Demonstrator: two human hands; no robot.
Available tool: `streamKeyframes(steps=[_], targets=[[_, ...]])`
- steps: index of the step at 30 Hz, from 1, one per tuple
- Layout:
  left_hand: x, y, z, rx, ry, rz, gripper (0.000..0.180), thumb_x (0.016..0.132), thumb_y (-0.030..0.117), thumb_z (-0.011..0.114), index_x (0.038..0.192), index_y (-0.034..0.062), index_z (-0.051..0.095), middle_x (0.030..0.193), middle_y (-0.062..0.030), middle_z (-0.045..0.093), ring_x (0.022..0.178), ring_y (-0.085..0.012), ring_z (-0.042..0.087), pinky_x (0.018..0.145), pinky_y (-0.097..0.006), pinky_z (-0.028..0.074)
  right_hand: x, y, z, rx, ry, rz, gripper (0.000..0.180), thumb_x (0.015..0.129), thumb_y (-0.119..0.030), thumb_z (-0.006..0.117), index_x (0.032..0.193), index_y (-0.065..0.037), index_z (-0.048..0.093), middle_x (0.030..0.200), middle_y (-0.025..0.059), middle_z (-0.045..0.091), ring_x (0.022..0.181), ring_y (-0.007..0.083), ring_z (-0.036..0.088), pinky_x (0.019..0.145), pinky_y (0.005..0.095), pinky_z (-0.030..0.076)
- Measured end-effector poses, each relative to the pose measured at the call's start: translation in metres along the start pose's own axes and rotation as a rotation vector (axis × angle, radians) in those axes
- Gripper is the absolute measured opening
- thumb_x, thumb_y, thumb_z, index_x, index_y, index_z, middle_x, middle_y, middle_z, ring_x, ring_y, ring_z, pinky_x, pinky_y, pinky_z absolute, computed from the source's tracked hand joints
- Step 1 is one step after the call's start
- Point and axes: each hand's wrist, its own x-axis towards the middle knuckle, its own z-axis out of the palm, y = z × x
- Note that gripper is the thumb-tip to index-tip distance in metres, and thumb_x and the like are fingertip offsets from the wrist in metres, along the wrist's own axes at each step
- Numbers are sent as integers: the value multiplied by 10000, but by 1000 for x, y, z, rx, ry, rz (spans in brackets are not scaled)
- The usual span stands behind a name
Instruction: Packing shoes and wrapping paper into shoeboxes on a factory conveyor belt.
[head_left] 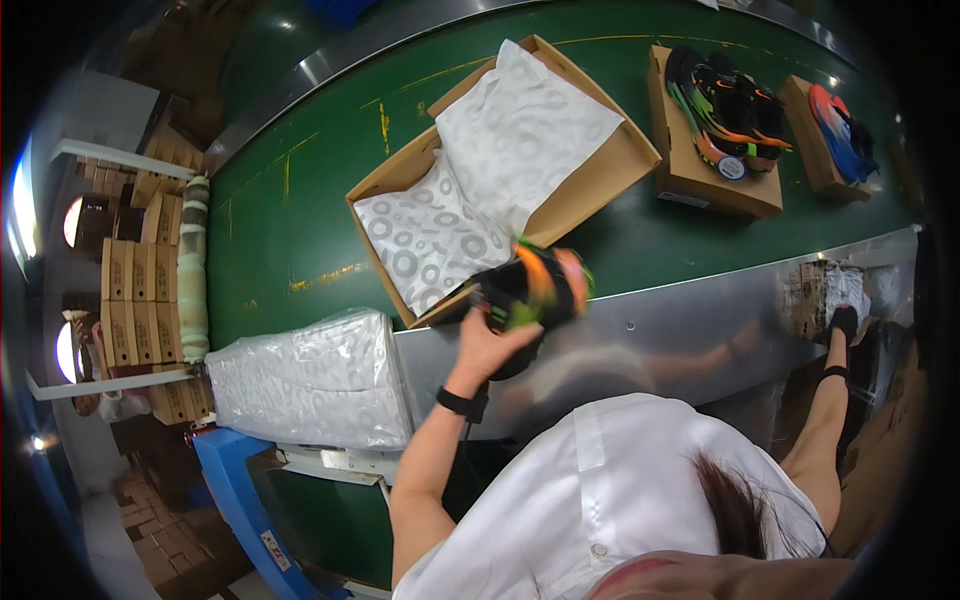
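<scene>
My left hand (490, 345) grips a black sneaker (535, 290) with orange and green parts, a little blurred, at the near edge of an open shoebox (590, 205). Patterned white tissue paper (530, 130) lines the box and stands up out of it; a second flap of tissue (425, 230) lies across its left part. Far to the right, my right hand (846, 320) looks dark, as if gloved, and reaches to crumpled white and clear wrapping (845, 285) beside the metal ledge. Its fingers are too small and dark to make out.
The box sits on a green conveyor belt (280, 250). Black-and-green sneakers (725, 110) rest on a closed carton (715, 190), and blue-and-red shoes (843, 135) on another carton further right. A plastic-wrapped tissue stack (310, 380) lies near left, by a blue frame (240, 500). Cartons (140, 290) are piled left.
</scene>
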Motion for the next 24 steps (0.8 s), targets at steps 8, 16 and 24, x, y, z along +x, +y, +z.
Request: streamKeyframes(steps=[8, 16, 24], targets=[[105, -2, -89, -1186, -4, -188, 524, 823, 452, 450, 1137, 32, 436, 1076, -108, 526, 971, -237, 518, 853, -394, 416, -117, -211, -80, 569, 517, -582, 266, 856, -117, 418, 1081, -15, 516, 1046, 133, 551, 965, 223, 521, 839, 304, 381], [143, -34, -77, -381, -29, -563, 464, 826, 305, 491, 1061, -88, 415, 1006, -248, 493, 894, -375, 523, 745, -473, 470, -377, -494, -154, 1115, 58, -1423, 264, 704, 24, 569, 964, -17, 555, 995, 131, 558, 659, 190, 570, 575, 277, 466], [49, -90, -138, 638, 1044, 153, 361, 780, 270, 509, 906, -68, 524, 850, -269, 550, 781, -410, 536, 723, -432, 423, -432, -506, -100, 716, -586, -1813, 258, 666, -81, 627, 909, -25, 562, 836, 132, 570, 720, 252, 577, 656, 309, 470]])
